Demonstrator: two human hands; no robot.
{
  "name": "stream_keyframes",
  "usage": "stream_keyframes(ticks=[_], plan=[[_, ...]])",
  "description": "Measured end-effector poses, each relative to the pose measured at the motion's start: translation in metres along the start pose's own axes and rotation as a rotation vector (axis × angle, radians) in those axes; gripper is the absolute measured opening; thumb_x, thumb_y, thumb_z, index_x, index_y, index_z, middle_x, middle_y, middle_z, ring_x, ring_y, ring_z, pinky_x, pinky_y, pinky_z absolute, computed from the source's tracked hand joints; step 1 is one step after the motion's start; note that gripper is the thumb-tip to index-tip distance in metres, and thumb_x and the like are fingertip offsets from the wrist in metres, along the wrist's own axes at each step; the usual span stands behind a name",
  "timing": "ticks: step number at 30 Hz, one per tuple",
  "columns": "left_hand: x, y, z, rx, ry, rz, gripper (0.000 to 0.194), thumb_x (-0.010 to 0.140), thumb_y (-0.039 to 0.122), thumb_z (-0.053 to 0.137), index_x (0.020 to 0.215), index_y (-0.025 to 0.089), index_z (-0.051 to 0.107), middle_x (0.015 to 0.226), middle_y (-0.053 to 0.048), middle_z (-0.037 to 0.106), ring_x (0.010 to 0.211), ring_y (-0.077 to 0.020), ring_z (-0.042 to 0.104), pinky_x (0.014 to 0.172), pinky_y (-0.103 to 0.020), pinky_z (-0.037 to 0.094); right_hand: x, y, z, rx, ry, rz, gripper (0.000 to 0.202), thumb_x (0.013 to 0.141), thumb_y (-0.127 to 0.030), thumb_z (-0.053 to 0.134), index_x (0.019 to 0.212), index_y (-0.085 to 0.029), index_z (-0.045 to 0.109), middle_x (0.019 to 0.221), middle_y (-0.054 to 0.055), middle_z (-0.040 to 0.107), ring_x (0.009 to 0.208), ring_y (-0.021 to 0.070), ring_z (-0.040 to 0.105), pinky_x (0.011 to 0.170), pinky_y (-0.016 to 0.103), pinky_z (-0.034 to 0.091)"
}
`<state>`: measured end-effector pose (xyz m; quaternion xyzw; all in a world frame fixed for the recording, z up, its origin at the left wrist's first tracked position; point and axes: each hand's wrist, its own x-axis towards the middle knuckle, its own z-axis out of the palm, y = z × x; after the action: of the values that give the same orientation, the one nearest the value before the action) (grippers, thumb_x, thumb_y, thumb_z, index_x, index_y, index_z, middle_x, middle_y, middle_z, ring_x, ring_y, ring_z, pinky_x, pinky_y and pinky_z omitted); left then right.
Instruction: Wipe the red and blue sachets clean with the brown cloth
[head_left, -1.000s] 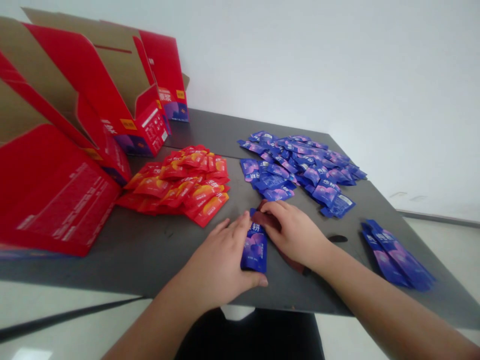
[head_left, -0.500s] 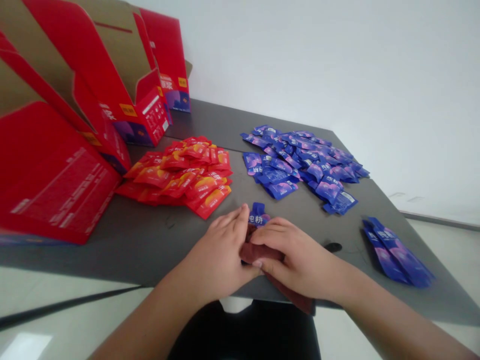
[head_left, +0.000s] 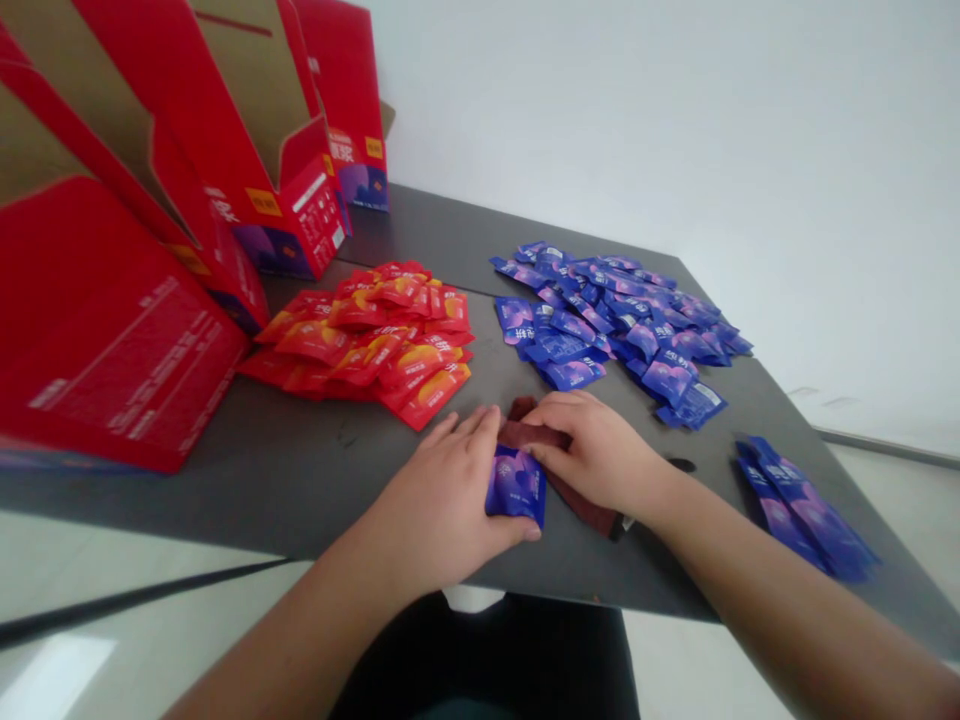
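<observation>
A blue-and-purple sachet [head_left: 516, 488] lies on the grey table under my left hand [head_left: 454, 495], whose thumb and fingers grip its left side and lower edge. My right hand [head_left: 592, 450] is closed on a brown cloth [head_left: 583, 505], pressing it against the sachet's upper end. The cloth's loose part trails down toward the table's front edge. My right fingers partly cover the sachet's top. Two more blue sachets [head_left: 806, 510] lie side by side to the right of my right forearm.
Red sachets [head_left: 375, 335] form a heap at left centre, and blue sachets [head_left: 622, 310] a larger heap behind my hands. Several open red cardboard boxes [head_left: 112, 330] stand along the left. A small black object [head_left: 682, 465] lies beside my right wrist. A white wall [head_left: 675, 120] rises behind the table.
My right hand has slid the cloth away from me, from the sachet's lower part to its top. The sachet's purple front now shows. The view has shifted slightly.
</observation>
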<state>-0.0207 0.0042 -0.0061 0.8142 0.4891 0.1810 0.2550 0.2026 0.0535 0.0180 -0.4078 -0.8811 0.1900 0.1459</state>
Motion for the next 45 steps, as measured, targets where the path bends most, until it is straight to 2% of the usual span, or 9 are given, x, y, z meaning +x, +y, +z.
stream_keyframes(ticks=[4, 7, 13, 18, 22, 27, 32, 38, 45], plan=[[-0.001, 0.000, -0.001, -0.002, -0.006, -0.009, 0.117, 0.077, 0.056, 0.091, 0.167, 0.007, 0.035, 0.171, -0.026, 0.041, 0.157, -0.0450, 0.044, 0.131, -0.060, 0.031, -0.002, 0.011, 0.002, -0.046, 0.127, 0.054, 0.018, 0.103, -0.027, 0.066, 0.117, -0.021, 0.074, 0.117, 0.010, 0.079, 0.109, 0.0283, 0.073, 0.098, 0.045, 0.053], [-0.001, -0.001, 0.000, 0.014, -0.008, 0.006, 0.118, 0.077, 0.056, 0.091, 0.167, 0.006, 0.035, 0.173, -0.026, 0.038, 0.159, -0.0439, 0.042, 0.132, -0.059, 0.030, -0.016, -0.003, 0.000, 0.033, 0.227, 0.092, 0.034, 0.104, -0.030, 0.065, 0.138, -0.024, 0.065, 0.136, 0.010, 0.075, 0.122, 0.0291, 0.071, 0.107, 0.047, 0.054], [-0.001, -0.002, 0.002, 0.002, 0.017, 0.058, 0.117, 0.080, 0.055, 0.090, 0.167, 0.003, 0.031, 0.169, -0.027, 0.044, 0.157, -0.0393, 0.046, 0.132, -0.055, 0.029, -0.039, -0.042, -0.002, 0.113, -0.031, -0.100, 0.031, 0.107, -0.021, 0.056, 0.134, -0.028, 0.070, 0.145, 0.009, 0.068, 0.142, 0.0274, 0.058, 0.123, 0.050, 0.045], [-0.001, -0.001, 0.000, 0.017, 0.002, 0.043, 0.116, 0.081, 0.054, 0.089, 0.167, 0.001, 0.031, 0.169, -0.026, 0.045, 0.156, -0.0382, 0.046, 0.133, -0.054, 0.029, -0.037, -0.042, 0.009, 0.062, -0.031, -0.041, 0.023, 0.109, -0.027, 0.056, 0.122, -0.025, 0.075, 0.157, 0.013, 0.057, 0.158, 0.0320, 0.042, 0.127, 0.057, 0.041], [-0.001, -0.001, 0.000, 0.040, -0.026, 0.041, 0.117, 0.081, 0.055, 0.088, 0.167, 0.001, 0.030, 0.171, -0.024, 0.042, 0.158, -0.0362, 0.044, 0.134, -0.052, 0.028, -0.032, -0.038, 0.016, 0.042, 0.016, -0.004, 0.024, 0.105, -0.017, 0.056, 0.121, -0.026, 0.073, 0.151, 0.013, 0.059, 0.151, 0.0309, 0.050, 0.122, 0.054, 0.048], [0.000, 0.000, -0.001, 0.056, -0.020, 0.031, 0.112, 0.082, 0.059, 0.087, 0.166, 0.004, 0.037, 0.171, -0.021, 0.044, 0.158, -0.0351, 0.044, 0.135, -0.052, 0.027, -0.020, -0.031, 0.022, -0.009, 0.167, 0.068, 0.054, 0.099, -0.017, 0.062, 0.152, -0.018, 0.051, 0.145, 0.019, 0.057, 0.130, 0.0293, 0.064, 0.112, 0.049, 0.058], [0.001, 0.000, -0.002, 0.060, -0.023, 0.035, 0.113, 0.083, 0.063, 0.087, 0.166, 0.003, 0.037, 0.171, -0.022, 0.045, 0.157, -0.0355, 0.046, 0.134, -0.052, 0.029, -0.003, -0.010, 0.021, -0.113, 0.170, 0.059, 0.032, 0.099, -0.013, 0.060, 0.130, -0.017, 0.066, 0.123, 0.014, 0.071, 0.112, 0.0288, 0.071, 0.102, 0.049, 0.061], [0.000, -0.001, -0.001, 0.075, 0.010, 0.048, 0.115, 0.079, 0.066, 0.089, 0.164, 0.003, 0.041, 0.172, -0.024, 0.042, 0.158, -0.0367, 0.044, 0.134, -0.052, 0.030, -0.012, -0.004, 0.012, -0.488, 0.392, -0.126, 0.033, 0.104, -0.016, 0.060, 0.137, -0.015, 0.061, 0.130, 0.020, 0.070, 0.118, 0.0368, 0.067, 0.103, 0.058, 0.058], [0.001, -0.001, 0.000, 0.053, 0.010, 0.051, 0.112, 0.082, 0.064, 0.086, 0.164, 0.003, 0.039, 0.170, -0.023, 0.046, 0.157, -0.0352, 0.045, 0.134, -0.052, 0.029, -0.039, -0.029, 0.013, -0.303, 0.129, -0.097, 0.031, 0.106, -0.025, 0.060, 0.136, -0.015, 0.062, 0.139, 0.017, 0.068, 0.129, 0.0331, 0.064, 0.114, 0.054, 0.054]])
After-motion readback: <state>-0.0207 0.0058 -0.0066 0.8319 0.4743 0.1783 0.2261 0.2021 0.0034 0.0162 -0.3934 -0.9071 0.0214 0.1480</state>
